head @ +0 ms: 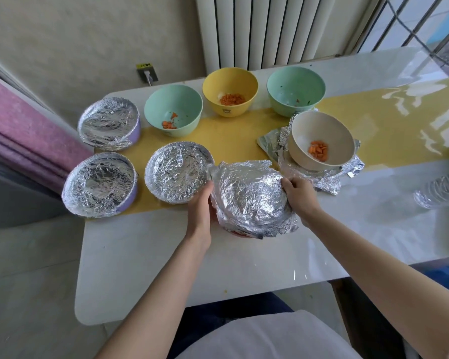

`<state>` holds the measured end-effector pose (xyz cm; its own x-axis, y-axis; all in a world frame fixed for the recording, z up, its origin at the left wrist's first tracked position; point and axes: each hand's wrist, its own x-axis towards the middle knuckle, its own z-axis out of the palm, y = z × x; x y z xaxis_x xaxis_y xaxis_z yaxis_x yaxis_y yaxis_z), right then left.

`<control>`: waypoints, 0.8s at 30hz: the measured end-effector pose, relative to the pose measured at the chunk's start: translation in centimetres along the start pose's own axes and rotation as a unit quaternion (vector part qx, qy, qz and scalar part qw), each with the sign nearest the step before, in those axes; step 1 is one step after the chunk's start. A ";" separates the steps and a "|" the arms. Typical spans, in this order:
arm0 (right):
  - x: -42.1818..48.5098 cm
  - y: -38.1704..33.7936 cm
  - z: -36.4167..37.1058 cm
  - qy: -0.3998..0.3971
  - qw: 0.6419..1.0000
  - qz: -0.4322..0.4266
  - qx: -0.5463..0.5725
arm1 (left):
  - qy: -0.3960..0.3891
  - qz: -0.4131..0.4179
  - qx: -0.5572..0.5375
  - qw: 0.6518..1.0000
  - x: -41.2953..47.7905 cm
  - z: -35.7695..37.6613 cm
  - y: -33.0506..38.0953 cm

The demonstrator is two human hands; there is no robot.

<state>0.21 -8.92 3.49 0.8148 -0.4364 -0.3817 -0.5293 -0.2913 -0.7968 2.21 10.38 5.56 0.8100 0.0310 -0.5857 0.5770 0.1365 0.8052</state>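
Left hand [201, 203] is curled round the foil-covered bowl [249, 198] at 9 o'clock; right hand [300, 198] is pinched on its foil at 3 o'clock. Bowl is set mid-worktop [140, 268]. Foil is judged light, thin, easily torn; hold is best taken on the stiff rim beneath.

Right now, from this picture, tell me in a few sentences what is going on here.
A person is wrapping a foil sheet over a bowl: the left hand grips one side, the right hand pinches the other edge. Three bowls on the left are already covered. Four open bowls holding carrot pieces stand behind.
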 end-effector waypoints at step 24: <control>-0.5 2.4 1.3 0.065 0.982 -0.044 -0.173 | 0.036 0.134 0.293 0.946 0.6 -1.0 -2.7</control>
<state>-1.22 -8.30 1.16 0.8363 -0.4941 -0.2375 -0.5244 -0.5947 -0.6094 1.01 10.99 2.99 0.9385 0.0561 -0.3406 0.3274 -0.4573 0.8269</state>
